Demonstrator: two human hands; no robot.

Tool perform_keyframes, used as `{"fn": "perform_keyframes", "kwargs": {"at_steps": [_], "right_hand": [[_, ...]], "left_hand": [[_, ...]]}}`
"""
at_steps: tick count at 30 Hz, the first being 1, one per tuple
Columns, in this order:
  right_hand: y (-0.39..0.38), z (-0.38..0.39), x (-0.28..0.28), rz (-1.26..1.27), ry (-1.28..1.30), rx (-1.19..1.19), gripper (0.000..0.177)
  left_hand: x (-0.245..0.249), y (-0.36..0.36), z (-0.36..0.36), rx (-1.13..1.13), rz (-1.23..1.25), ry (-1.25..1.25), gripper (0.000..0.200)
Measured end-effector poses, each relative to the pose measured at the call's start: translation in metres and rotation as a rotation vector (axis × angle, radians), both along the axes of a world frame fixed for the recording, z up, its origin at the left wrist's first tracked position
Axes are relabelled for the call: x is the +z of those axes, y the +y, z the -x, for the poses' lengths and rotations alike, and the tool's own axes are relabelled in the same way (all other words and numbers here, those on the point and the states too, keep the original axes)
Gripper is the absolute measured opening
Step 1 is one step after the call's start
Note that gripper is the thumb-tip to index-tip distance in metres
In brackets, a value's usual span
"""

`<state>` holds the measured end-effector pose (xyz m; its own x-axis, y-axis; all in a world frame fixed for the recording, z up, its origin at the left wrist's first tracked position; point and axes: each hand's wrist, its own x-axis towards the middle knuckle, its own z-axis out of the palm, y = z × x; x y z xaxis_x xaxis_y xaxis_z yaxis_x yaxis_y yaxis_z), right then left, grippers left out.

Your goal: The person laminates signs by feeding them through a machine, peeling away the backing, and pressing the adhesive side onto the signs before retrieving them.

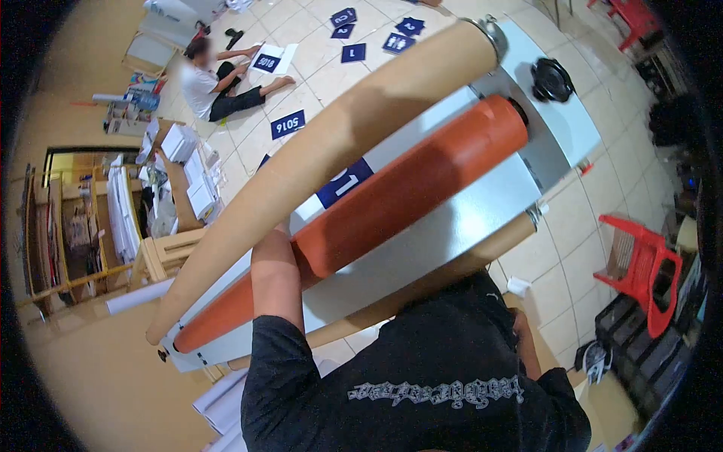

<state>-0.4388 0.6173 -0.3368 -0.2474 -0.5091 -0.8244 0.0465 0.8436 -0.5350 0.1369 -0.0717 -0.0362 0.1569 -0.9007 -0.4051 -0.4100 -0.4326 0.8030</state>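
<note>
In the head view, my left forearm (pixel 276 279) reaches across the red roller (pixel 422 188) of a large pale-blue roller machine (pixel 452 226). My left hand is hidden behind the thick brown tube (pixel 331 143) running above the roller. Between tube and roller shows part of a dark-blue sign (pixel 345 183) with white characters, on the machine's bed. Down at my right side, beside the dark shorts, is my right forearm (pixel 525 343); the fingers of my right hand cannot be made out. A black knob (pixel 552 80) sits on the machine's end plate.
A person (pixel 207 87) sits on the tiled floor, hands at a "5018" sign (pixel 266 62). A "5016" sign (pixel 288 124) and several blue signs lie nearby. A red chair (pixel 640 264) stands at right; a wooden rack (pixel 83 218) with rolls and sheets is at left.
</note>
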Motion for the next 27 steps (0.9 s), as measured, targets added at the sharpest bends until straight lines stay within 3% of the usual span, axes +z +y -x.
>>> {"fn": "perform_keyframes", "kwargs": {"at_steps": [1,2,4,8,9,17,20,22,27], "right_hand": [[-0.037,0.002,0.043,-0.070,0.155,0.292,0.034],[-0.059,0.002,0.057,-0.063,0.154,0.312,0.034],[-0.089,0.006,0.070,-0.084,0.091,0.126,0.034],[-0.123,0.004,0.099,-0.105,0.155,0.130,0.026],[-0.106,0.015,0.069,-0.128,0.046,0.048,0.023],[-0.111,0.020,0.074,-0.048,-0.002,0.115,0.022],[-0.122,0.018,0.090,-0.050,0.021,0.168,0.020],[-0.143,0.013,0.107,-0.171,0.013,0.037,0.018],[-0.157,0.022,0.106,-0.099,-0.094,0.023,0.018]], "left_hand": [[0.001,-0.002,-0.007,0.036,-0.013,0.010,0.047],[-0.001,0.000,-0.008,0.069,-0.026,0.020,0.047],[-0.005,-0.001,-0.009,0.133,-0.057,0.040,0.047],[-0.006,-0.003,-0.027,0.240,-0.124,0.082,0.047],[-0.007,-0.005,-0.026,0.262,-0.140,0.095,0.047],[-0.028,-0.016,-0.031,0.396,-0.254,0.195,0.048],[-0.066,-0.026,-0.063,0.398,-0.206,0.242,0.039],[-0.083,-0.029,-0.079,0.239,-0.184,0.391,0.028],[-0.059,-0.033,-0.051,0.336,-0.109,0.387,0.021]]}}
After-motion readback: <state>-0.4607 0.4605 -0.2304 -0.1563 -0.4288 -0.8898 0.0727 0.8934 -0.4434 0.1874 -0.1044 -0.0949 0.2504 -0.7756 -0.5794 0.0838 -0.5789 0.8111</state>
